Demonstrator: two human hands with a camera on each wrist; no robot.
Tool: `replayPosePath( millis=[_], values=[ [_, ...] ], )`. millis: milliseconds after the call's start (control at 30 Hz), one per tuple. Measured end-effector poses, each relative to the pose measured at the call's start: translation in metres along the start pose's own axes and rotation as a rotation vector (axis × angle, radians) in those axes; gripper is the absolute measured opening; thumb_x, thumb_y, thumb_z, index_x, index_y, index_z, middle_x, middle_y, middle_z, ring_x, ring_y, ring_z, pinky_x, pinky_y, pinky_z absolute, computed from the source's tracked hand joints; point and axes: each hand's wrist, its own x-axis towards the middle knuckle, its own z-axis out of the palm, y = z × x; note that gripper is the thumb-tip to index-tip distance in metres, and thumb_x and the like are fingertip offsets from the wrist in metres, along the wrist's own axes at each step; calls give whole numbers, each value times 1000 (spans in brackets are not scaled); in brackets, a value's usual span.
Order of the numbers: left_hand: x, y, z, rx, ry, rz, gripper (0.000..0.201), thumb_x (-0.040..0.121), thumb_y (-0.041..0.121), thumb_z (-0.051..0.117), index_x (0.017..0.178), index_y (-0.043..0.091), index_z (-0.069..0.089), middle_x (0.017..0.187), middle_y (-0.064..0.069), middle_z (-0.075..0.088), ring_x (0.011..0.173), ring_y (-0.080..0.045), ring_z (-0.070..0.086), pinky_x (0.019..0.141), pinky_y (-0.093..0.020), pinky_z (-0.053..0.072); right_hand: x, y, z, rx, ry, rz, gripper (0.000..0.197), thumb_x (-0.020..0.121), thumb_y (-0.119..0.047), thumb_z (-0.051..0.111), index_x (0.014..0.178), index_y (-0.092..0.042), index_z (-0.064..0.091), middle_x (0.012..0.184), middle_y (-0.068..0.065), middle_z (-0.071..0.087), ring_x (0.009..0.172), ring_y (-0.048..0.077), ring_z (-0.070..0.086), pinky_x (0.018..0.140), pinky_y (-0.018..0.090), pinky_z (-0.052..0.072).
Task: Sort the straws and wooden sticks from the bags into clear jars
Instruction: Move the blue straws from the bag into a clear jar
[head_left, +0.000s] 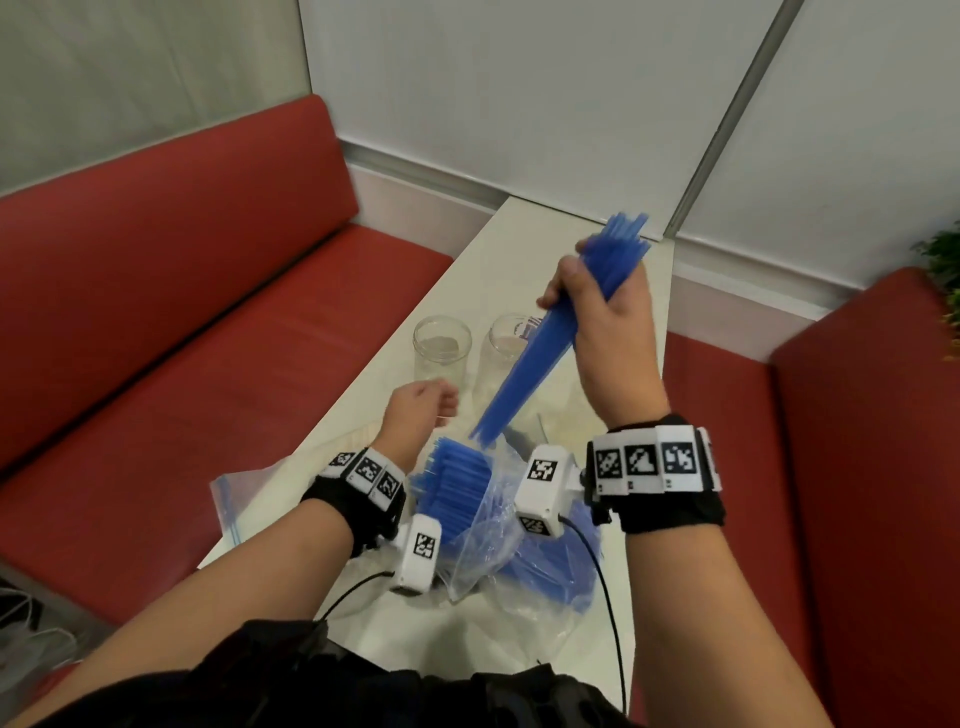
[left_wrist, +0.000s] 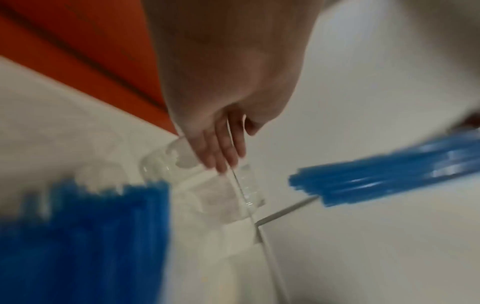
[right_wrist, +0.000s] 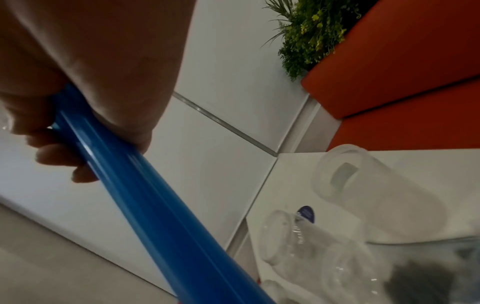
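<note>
Gripping straw bundle (head_left: 545, 343) in right hand (head_left: 608, 332), axis slanting down-left; jars (head_left: 441, 348) below, nearer relaxed, empty left hand (head_left: 421, 410).

Soft, even indoor light; both wrist views dim and motion-blurred, edges warped.

We see a narrow white desk (head_left: 524, 244) carrying two clear open-topped jars (head_left: 441, 353), upright side by side just beyond our left fingers (head_left: 447, 402). Nearer us than those fingers lies a crumpled clear plastic bag of blue straws (head_left: 467, 525).
</note>
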Motion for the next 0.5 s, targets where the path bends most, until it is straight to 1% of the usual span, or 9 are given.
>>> replayPosePath(
  millis=[67,100,133,200,267,300,400,467,500],
  values=[
    [-8,15,14,-377,-334,-302,55,102,47,42,110,-1,68,109,-20,70,96,-31,70,77,-36,58,6,-15,1,19,14,-57,13,100,-22,59,111,-20,53,79,-6,62,77,19,61,82,38,54],
    [-12,19,21,-541,-458,-433,62,101,50,40,114,-4,67,117,-22,68,101,-34,69,79,-41,59,7,-19,2,13,15,-76,14,100,-22,60,112,-20,53,79,-6,62,78,19,62,82,37,54],
    [-14,21,27,-678,-525,-522,63,101,50,40,114,-6,66,121,-23,66,105,-37,68,82,-47,59,6,-21,4,-8,14,-87,15,99,-22,61,112,-20,54,81,-4,62,79,19,63,82,36,55],
    [-20,28,38,-850,-541,-609,51,100,38,49,110,-9,67,117,-23,66,106,-39,67,82,-53,57,0,-20,7,-65,12,-77,21,97,-21,65,115,-21,53,87,-2,63,81,18,66,82,34,56],
    [-24,34,47,-876,-553,-610,33,91,18,59,101,-11,70,107,-24,68,98,-37,69,76,-49,59,-6,-14,8,-95,22,-33,30,93,-20,70,117,-24,53,89,-3,65,83,15,67,83,37,57],
    [-25,36,49,-855,-571,-599,28,87,13,61,97,-11,72,102,-23,68,93,-35,71,75,-46,59,-9,-10,7,-95,30,-11,34,91,-20,72,118,-25,54,88,-4,65,83,15,68,83,39,58],
    [-27,37,51,-773,-592,-627,22,83,12,64,92,-6,72,88,-19,68,78,-28,70,69,-39,60,-11,-2,4,-74,64,42,32,88,-21,74,116,-23,58,86,0,65,80,15,67,80,36,58],
    [-28,36,52,-704,-604,-652,20,78,15,69,88,-2,71,82,-13,66,66,-21,67,53,-29,58,-13,1,4,-87,66,66,21,90,-20,73,107,-18,61,83,3,63,75,15,65,74,31,56],
    [-29,35,53,-675,-603,-664,17,78,16,69,87,1,68,77,-10,63,56,-16,61,42,-22,51,-14,3,4,-89,58,80,15,90,-19,72,102,-15,63,82,4,62,73,16,63,72,30,54]
  ],
)
